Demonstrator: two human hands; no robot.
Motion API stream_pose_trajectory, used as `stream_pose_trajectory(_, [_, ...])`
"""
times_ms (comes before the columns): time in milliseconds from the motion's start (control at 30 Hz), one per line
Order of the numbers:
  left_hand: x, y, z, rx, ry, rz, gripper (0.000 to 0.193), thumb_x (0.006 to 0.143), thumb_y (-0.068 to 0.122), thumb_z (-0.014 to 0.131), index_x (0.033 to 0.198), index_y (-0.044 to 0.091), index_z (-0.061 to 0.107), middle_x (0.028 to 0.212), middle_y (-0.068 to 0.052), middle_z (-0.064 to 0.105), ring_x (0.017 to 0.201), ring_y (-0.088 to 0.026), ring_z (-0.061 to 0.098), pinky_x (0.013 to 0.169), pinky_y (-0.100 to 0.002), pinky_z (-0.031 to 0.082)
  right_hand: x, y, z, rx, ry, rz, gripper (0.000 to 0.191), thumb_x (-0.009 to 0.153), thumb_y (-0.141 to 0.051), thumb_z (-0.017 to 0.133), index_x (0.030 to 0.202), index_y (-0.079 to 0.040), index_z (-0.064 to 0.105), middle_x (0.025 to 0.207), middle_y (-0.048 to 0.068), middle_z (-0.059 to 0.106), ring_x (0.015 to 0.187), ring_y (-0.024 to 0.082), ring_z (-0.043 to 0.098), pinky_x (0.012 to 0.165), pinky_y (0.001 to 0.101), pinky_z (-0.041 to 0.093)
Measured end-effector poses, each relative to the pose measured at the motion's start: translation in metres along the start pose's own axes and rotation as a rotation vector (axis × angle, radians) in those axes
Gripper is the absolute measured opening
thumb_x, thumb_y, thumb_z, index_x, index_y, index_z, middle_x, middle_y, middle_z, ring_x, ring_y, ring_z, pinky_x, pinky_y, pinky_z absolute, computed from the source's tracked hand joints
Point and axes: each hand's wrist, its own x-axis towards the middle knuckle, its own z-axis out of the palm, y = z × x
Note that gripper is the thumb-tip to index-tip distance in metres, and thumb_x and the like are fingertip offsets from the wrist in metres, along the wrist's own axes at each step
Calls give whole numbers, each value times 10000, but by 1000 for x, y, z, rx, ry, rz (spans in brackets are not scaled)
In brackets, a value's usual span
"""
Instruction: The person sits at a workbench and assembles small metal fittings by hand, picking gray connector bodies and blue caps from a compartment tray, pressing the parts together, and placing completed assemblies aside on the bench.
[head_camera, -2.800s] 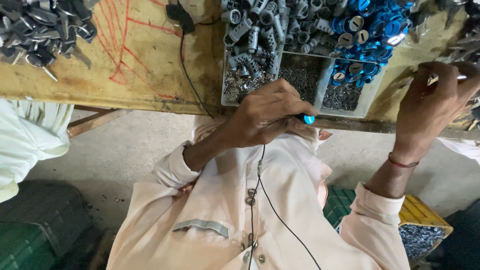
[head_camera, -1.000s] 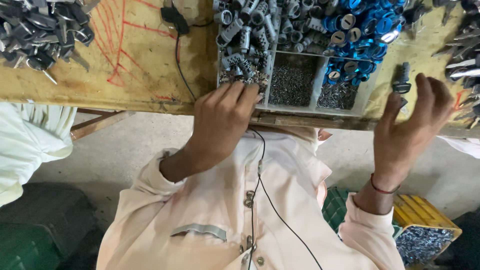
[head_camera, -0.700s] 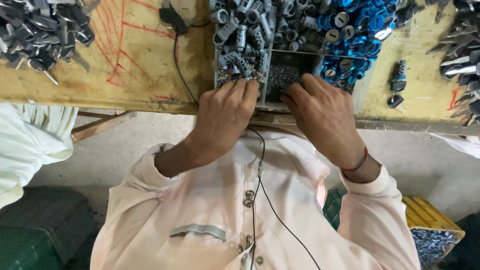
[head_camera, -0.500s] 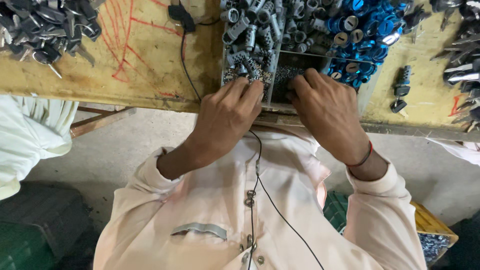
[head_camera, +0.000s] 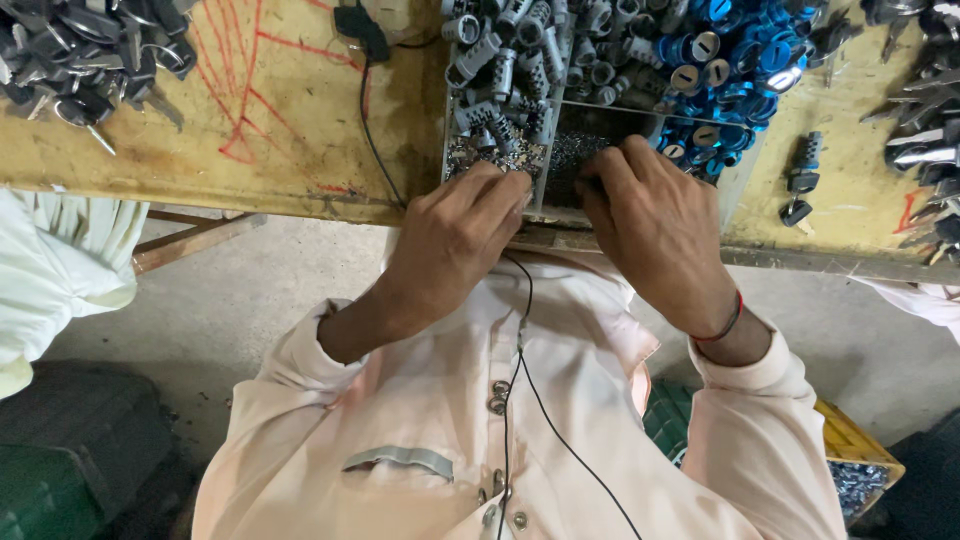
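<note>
Fingertips of both hands now dip into the divided tray (head_camera: 742, 190) at the worktop's near edge; earlier my right hand (head_camera: 655, 225) was raised off to the side. Left hand (head_camera: 462, 235) curls over small silvery parts (head_camera: 470, 152); whether either pinches anything I cannot tell.

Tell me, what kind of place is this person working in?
Probably a small workshop where lock parts are put together. A worn wooden bench holds a divided tray of tiny metal bits, heaps of grey cylinders and blue caps, and piles of keys.
</note>
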Motion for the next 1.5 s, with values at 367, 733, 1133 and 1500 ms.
stream_pose_trajectory(367, [-1,-9,2,-118,40,-63,267,932,-19,725,1092,42,519,1025,-100,611,917,-303,691,787,-412,574,-3,2,-1,165,103,53,67,1051,-91,722,1094,-128,686,970,72,622,806,304,642,662,432,475])
stream_pose_trajectory(733, [-3,-12,-10,-184,132,-117,189,978,-26,711,1162,14,700,1071,-113,723,896,-213,745,769,-321,619,3,-2,4,417,155,138,124,955,10,780,1022,-37,687,915,75,634,717,170,646,608,298,480])
stream_pose_trajectory(1133, [10,-8,16,-845,131,-325,181,927,-16,708,1099,20,667,1003,-57,745,849,-99,722,771,-232,625,-10,9,23,1190,54,193,42,1106,31,547,1134,7,569,1057,43,556,786,73,597,671,216,472])
stream_pose_trajectory(1500, [12,1,29,-941,120,-276,150,1035,2,688,1172,34,740,1041,-71,764,931,-108,768,809,-239,655,-21,14,37,1332,37,123,70,1129,-69,578,1163,-14,552,1141,34,500,1007,73,531,871,204,461])
